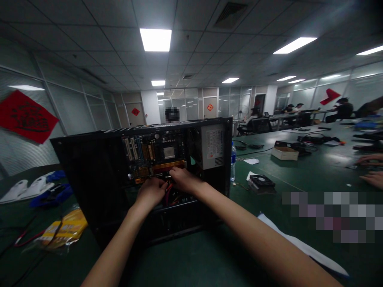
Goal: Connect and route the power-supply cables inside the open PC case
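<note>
An open black computer case (80, 183) stands on the green table in front of me, its inside facing me. Within it are a motherboard (169, 152) with pale and orange slots and, at upper right, a silver power supply (213, 145) with a label. My left hand (152, 192) reaches low into the case, fingers pinched together beside red and purple wires (169, 193). Just to its right, my right hand (184, 179) is closed below an orange slot, its fingertips bent inward. What either hand grips is too small and dark to make out.
On the right lie a hard drive (262, 181), a small open box (285, 153), a water bottle (233, 163) and cables. A yellow packet (67, 227) and white slippers (20, 189) are at left. Another person's hands (372, 167) rest at the right edge.
</note>
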A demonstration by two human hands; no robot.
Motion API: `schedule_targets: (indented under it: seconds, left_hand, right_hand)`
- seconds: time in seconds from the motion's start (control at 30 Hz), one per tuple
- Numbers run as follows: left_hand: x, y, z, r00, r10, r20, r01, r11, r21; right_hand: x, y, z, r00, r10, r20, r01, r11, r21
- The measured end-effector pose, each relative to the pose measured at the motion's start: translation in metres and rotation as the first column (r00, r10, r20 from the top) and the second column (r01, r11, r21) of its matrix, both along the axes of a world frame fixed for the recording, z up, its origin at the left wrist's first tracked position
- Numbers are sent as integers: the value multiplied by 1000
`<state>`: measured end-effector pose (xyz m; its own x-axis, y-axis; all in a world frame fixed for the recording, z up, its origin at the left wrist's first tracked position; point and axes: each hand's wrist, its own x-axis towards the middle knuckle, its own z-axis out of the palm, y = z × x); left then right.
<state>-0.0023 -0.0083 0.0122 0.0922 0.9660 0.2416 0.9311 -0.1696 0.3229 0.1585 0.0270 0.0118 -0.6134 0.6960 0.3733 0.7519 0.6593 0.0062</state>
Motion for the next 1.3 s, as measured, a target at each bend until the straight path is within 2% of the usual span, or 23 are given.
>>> schedule_targets:
  seconds: [0.33,0.47,0.53,0.63,0.8,0.87,0.97,1.1,1.2,1.3]
  left_hand:
    - [-1,1,-3,1000,15,-17,-15,1000,23]
    - [3,-4,-2,996,67,-56,-61,993,104]
    - [5,-7,-1,990,89,-106,-71,985,160]
    - [8,-13,1,982,45,-181,-13,984,175]
    - [10,-17,4,970,-68,-231,104,984,145]
    - [12,-19,6,967,-102,-233,132,984,121]
    - [16,-21,8,965,-87,-248,116,988,104]
    - [20,-22,11,961,-92,-263,120,988,95]
    - [20,-21,11,961,-111,-255,134,988,75]
    - [19,-18,10,964,-120,-235,140,988,69]
  right_hand:
    - [-6,0,-1,997,-65,44,62,997,50]
    - [-6,0,0,995,-83,58,79,995,69]
    - [-3,-2,0,993,-94,73,90,995,53]
    - [1,-8,0,990,-105,92,106,994,-14]
    - [7,-18,1,994,30,-107,-36,998,-48]
    - [7,-19,1,989,70,-131,-77,996,-50]
    - [8,-17,1,990,87,-114,-95,993,-69]
    - [12,-13,-5,999,-27,-27,22,987,-161]
    - [15,-14,-9,986,-127,105,150,954,-259]
    - [15,-15,-8,983,-113,147,148,956,-254]
